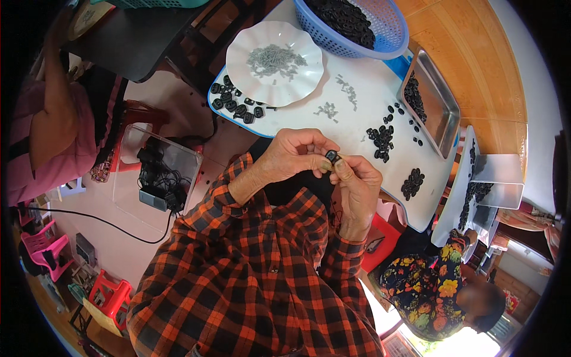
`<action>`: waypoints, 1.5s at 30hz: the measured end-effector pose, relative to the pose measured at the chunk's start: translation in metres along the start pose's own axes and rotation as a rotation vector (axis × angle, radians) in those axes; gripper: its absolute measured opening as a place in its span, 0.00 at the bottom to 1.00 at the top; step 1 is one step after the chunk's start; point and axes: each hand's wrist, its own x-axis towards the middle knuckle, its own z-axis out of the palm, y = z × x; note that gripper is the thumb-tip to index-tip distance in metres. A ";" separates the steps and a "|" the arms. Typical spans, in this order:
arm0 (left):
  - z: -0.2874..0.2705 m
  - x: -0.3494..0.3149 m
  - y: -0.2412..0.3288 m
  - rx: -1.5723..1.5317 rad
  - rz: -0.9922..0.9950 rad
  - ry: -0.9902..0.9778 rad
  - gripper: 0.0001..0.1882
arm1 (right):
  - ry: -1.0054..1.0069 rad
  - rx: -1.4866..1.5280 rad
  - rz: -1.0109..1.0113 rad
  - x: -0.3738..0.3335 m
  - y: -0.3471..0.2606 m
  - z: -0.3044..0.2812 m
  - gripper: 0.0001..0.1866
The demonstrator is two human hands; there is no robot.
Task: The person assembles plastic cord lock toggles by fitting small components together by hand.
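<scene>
part [331, 156]: between both hands' fingertips, before table [372, 83] | left hand [293, 157]: thumb and fingers pinching it from the left | right hand [357, 179]: pinching its right side | nearer hand: neither | long axis: cannot tell

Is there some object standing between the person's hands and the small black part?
No, nothing visible does. The fingertips of the left hand and the right hand are directly at the small black part. The white plate and the loose black pieces lie beyond, on the table.
</scene>
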 end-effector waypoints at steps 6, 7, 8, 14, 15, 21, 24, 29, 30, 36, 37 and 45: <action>-0.002 -0.001 -0.001 0.005 0.003 -0.001 0.11 | -0.059 0.046 0.058 0.008 0.007 -0.008 0.06; -0.002 -0.001 -0.001 0.004 0.004 0.001 0.11 | -0.060 0.045 0.059 0.008 0.008 -0.008 0.06; -0.001 0.000 0.000 0.001 0.004 0.001 0.11 | -0.053 0.050 0.063 0.009 0.008 -0.008 0.06; -0.004 -0.001 0.001 0.049 0.007 -0.002 0.12 | -0.067 0.079 0.075 0.011 0.009 -0.009 0.05; -0.004 -0.001 0.002 0.067 0.002 -0.003 0.12 | -0.088 0.094 0.090 0.011 0.009 -0.010 0.05; -0.006 -0.001 0.002 0.066 0.001 -0.040 0.13 | -0.162 0.132 0.083 0.014 0.009 -0.010 0.05; -0.005 -0.001 0.005 0.066 -0.021 -0.043 0.13 | -0.167 0.099 0.103 0.014 0.008 -0.010 0.05; -0.004 -0.005 0.009 0.151 -0.043 -0.068 0.13 | -0.202 0.128 0.180 0.014 0.008 -0.011 0.06; -0.003 -0.005 0.009 0.182 -0.043 -0.067 0.12 | -0.214 0.137 0.198 0.015 0.008 -0.011 0.06; -0.002 -0.003 0.007 0.207 -0.017 -0.020 0.13 | -0.186 0.104 0.199 0.020 0.012 -0.015 0.06; -0.001 -0.004 0.007 0.209 -0.016 -0.020 0.13 | -0.187 0.105 0.197 0.019 0.013 -0.014 0.06; 0.004 -0.003 -0.001 0.069 -0.019 0.025 0.13 | 0.029 0.075 0.043 0.008 0.008 -0.011 0.06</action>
